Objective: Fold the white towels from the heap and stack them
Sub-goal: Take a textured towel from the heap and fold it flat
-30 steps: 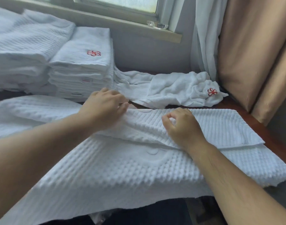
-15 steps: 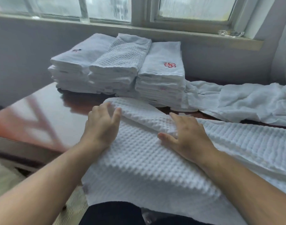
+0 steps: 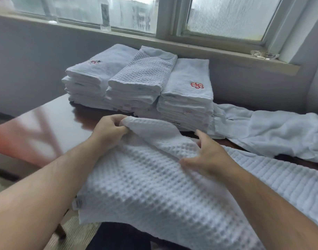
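A white waffle-weave towel (image 3: 154, 192) lies across the near edge of the dark wooden table (image 3: 51, 123) and hangs over it toward me. My left hand (image 3: 107, 130) pinches the towel's far left corner and lifts it off the table. My right hand (image 3: 206, 156) rests on the towel's raised fold a little to the right, its fingers spread over the cloth. Three stacks of folded white towels (image 3: 140, 87) stand side by side at the back under the window. A loose unfolded white towel (image 3: 273, 134) lies to the right of the stacks.
A window sill (image 3: 190, 46) runs along the grey wall behind the stacks, with a small clear object at its right end. The table's left half shows bare glossy wood. Beyond the table's left edge the floor is visible.
My left hand has gone from lying flat on the towel to pinching its corner and raising it. My right hand stays on the fold. The view has shifted left over the last second.
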### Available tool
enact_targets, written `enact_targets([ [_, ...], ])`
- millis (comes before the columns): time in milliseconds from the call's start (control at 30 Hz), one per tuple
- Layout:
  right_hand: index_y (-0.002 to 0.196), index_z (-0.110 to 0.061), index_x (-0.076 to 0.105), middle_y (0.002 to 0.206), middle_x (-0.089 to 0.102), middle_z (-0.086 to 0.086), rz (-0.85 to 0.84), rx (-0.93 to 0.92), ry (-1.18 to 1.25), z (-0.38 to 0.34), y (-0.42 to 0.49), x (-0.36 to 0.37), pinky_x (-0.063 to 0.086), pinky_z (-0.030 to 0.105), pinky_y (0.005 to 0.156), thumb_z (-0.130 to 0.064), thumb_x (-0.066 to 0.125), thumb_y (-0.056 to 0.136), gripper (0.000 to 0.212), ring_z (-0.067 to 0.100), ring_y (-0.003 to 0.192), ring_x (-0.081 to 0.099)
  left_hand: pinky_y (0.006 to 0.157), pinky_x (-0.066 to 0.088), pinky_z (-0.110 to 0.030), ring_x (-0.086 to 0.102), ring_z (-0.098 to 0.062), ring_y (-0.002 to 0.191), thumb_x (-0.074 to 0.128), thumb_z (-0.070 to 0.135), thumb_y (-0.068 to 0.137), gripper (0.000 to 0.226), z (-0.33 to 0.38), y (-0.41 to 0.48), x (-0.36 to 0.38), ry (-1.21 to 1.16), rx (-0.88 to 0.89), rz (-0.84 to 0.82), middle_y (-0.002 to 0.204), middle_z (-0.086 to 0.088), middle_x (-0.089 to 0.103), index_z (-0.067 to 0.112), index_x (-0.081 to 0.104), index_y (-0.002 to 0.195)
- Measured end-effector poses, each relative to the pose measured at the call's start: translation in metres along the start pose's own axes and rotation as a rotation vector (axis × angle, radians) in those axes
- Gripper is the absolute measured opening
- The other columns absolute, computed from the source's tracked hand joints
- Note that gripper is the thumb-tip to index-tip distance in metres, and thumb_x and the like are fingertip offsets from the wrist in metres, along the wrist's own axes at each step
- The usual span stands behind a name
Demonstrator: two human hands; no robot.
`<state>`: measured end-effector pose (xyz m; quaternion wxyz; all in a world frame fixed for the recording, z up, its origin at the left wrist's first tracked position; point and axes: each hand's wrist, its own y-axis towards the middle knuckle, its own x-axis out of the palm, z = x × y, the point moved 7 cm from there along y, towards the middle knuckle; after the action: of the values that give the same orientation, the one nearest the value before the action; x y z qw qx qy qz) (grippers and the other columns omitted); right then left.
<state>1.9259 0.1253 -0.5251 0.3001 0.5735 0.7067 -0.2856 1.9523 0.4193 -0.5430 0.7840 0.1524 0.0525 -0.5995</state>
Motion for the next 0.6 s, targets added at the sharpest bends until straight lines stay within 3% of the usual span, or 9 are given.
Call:
enact_targets([
  [67,0.108,-0.036,0.063,0.095,0.068,-0.022,0.003,-0.092,0.027,-0.011,-0.002,-0.001,0.046,0.007,0.065,-0.021,0.085,0.072,0.045,-0.008,0.086,0.066,0.061,0.053,-0.018,0.066,-0.005,0.067,0.069,-0.003,0.084,0.028,-0.004,-0.002,-0.005,-0.16,0.027,-0.033,0.076,0.007,0.074,0.023,0.079,0.081],
  [133,0.088,-0.034,0.068,0.082,0.067,-0.02,0.069,-0.282,-0.052,-0.025,-0.012,0.0,0.043,0.009,0.064,-0.014,0.081,0.075,0.028,-0.003,0.077,0.064,0.066,0.056,-0.021,0.068,-0.01,0.071,0.065,-0.007,0.089,0.034,-0.007,-0.003,-0.009,-0.308,0.027,-0.063,0.08,0.001,0.075,0.023,0.079,0.079],
  [233,0.096,-0.017,0.074,0.087,0.067,-0.006,0.204,-0.614,-0.186,-0.044,-0.038,0.006,0.046,0.028,0.072,-0.004,0.079,0.077,0.023,0.017,0.08,0.061,0.073,0.059,-0.027,0.071,-0.017,0.081,0.067,-0.008,0.086,0.034,-0.007,-0.004,-0.01,-0.442,-0.006,-0.13,0.093,0.001,0.076,0.02,0.076,0.068],
  [333,0.104,-0.023,0.075,0.087,0.059,-0.008,0.141,-0.767,-0.301,-0.046,-0.057,0.022,0.05,0.031,0.06,-0.007,0.081,0.08,0.029,0.015,0.073,0.059,0.068,0.059,-0.028,0.073,-0.02,0.094,0.07,-0.008,0.069,0.032,-0.011,-0.004,-0.015,-0.515,-0.105,-0.137,0.115,0.0,0.072,0.019,0.064,0.054],
  [367,0.108,-0.029,0.074,0.089,0.056,-0.013,0.071,-0.756,-0.335,-0.044,-0.059,0.029,0.05,0.029,0.06,-0.014,0.079,0.084,0.029,0.008,0.074,0.055,0.066,0.058,-0.027,0.073,-0.02,0.094,0.063,-0.01,0.073,0.03,-0.014,-0.004,-0.017,-0.533,-0.149,-0.122,0.121,-0.005,0.069,0.017,0.065,0.059],
  [433,0.116,-0.039,0.071,0.092,0.051,-0.022,-0.029,-0.713,-0.377,-0.04,-0.06,0.04,0.046,0.02,0.065,-0.029,0.071,0.093,0.025,-0.002,0.078,0.051,0.067,0.058,-0.029,0.073,-0.022,0.091,0.046,-0.01,0.085,0.033,-0.021,-0.003,-0.025,-0.531,-0.258,-0.049,0.125,-0.014,0.066,0.012,0.071,0.086],
  [500,0.118,-0.04,0.071,0.093,0.05,-0.025,-0.04,-0.703,-0.381,-0.04,-0.06,0.043,0.038,0.013,0.066,-0.033,0.066,0.096,0.023,-0.006,0.079,0.049,0.072,0.058,-0.033,0.07,-0.025,0.091,0.046,0.009,0.097,0.025,-0.024,-0.004,-0.032,-0.433,-0.356,0.018,0.121,-0.016,0.066,0.009,0.065,0.113],
  [600,0.111,-0.033,0.075,0.09,0.057,-0.021,-0.002,-0.727,-0.343,-0.046,-0.062,0.041,0.041,0.015,0.062,-0.026,0.069,0.096,0.018,-0.001,0.076,0.053,0.061,0.055,-0.03,0.067,-0.016,0.07,0.06,0.041,0.091,0.044,-0.019,-0.011,-0.039,0.037,-0.393,-0.078,0.101,-0.008,0.067,0.01,0.06,0.121],
])
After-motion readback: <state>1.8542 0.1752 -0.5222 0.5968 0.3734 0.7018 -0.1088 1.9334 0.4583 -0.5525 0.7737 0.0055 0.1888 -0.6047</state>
